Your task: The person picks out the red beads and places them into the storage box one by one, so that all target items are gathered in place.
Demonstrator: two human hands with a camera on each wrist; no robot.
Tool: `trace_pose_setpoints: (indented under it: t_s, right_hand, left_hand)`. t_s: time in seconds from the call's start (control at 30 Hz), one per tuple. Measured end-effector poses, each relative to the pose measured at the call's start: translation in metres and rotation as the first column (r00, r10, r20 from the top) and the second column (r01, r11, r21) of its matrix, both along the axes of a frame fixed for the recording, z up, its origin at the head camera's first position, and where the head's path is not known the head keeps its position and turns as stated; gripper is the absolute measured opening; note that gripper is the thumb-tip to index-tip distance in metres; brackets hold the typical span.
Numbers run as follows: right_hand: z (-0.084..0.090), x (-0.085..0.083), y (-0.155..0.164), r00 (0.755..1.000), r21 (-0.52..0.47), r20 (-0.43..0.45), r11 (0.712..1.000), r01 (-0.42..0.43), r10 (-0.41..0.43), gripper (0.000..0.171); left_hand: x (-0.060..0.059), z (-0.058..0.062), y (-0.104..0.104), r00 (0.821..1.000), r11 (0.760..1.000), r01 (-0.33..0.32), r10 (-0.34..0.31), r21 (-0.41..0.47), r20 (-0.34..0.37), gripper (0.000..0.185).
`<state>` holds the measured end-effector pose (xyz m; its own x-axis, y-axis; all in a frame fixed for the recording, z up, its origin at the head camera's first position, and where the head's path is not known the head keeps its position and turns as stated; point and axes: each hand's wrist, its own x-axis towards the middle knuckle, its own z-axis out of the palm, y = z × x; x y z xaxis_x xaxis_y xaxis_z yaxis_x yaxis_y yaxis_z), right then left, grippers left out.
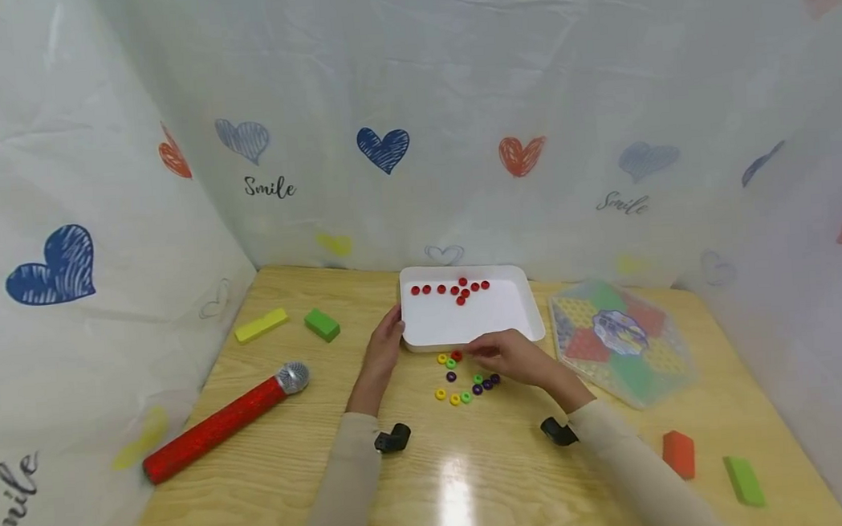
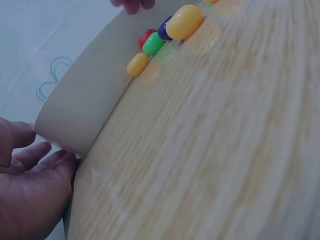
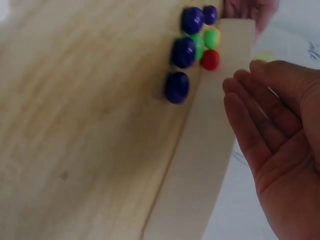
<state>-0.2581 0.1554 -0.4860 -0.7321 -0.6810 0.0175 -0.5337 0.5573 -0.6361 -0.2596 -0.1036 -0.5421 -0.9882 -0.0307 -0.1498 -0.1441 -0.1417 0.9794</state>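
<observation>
A white tray (image 1: 425,327) stands at the back middle of the wooden table, with several red beads (image 1: 459,289) along its far side. In front of it lie loose yellow, green, purple and red beads (image 1: 464,381). My left hand (image 1: 390,329) rests with relaxed fingers against the tray's front left corner (image 2: 75,135), and my left hand (image 2: 40,170) holds nothing. My right hand (image 1: 495,348) hovers with straight fingers over the tray's front wall (image 3: 210,150), just above the red bead (image 3: 210,59) and purple beads (image 3: 177,86). The palm of my right hand (image 3: 265,115) is empty.
A red toy microphone (image 1: 221,424) lies at the left. A yellow block (image 1: 261,325) and a green block (image 1: 322,324) sit behind it. A hexagonal bead board (image 1: 619,339) lies at the right, with a red block (image 1: 679,454) and green block (image 1: 743,481) in front. Heart-printed curtains enclose the table.
</observation>
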Motion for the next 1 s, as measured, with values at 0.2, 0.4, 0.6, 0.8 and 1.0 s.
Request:
trace_pose_setpoints:
  t_s: [0.2, 0.4, 0.6, 0.8, 1.0]
  right_hand:
    - [-0.011, 0.005, -0.009, 1.000, 0.068, -0.019, 0.998, -0.004, 0.005, 0.034]
    - [-0.012, 0.008, -0.015, 0.999, 0.047, -0.031, 0.999, -0.025, 0.026, 0.030]
    - [-0.018, 0.009, -0.022, 1.000, 0.028, -0.003, 0.999, -0.020, 0.020, 0.027]
    - [-0.030, 0.009, -0.031, 1.000, 0.040, 0.003, 0.999, -0.020, 0.020, 0.023]
    - [-0.031, 0.010, -0.036, 0.999, 0.038, 0.030, 0.999, -0.023, 0.022, 0.018]
  left_hand:
    - [0.000, 0.003, -0.001, 1.000, 1.000, -0.013, 0.013, -0.001, 0.014, 0.047]
    - [0.000, 0.005, -0.002, 0.999, 1.000, 0.004, -0.004, 0.006, 0.045, 0.048]
    - [0.000, 0.004, -0.002, 0.999, 1.000, 0.010, -0.010, 0.010, 0.052, 0.048]
    - [0.000, 0.004, -0.001, 0.999, 1.000, 0.008, -0.008, 0.010, 0.041, 0.048]
    - [0.001, 0.003, -0.001, 1.000, 1.000, 0.011, -0.011, 0.022, 0.013, 0.048]
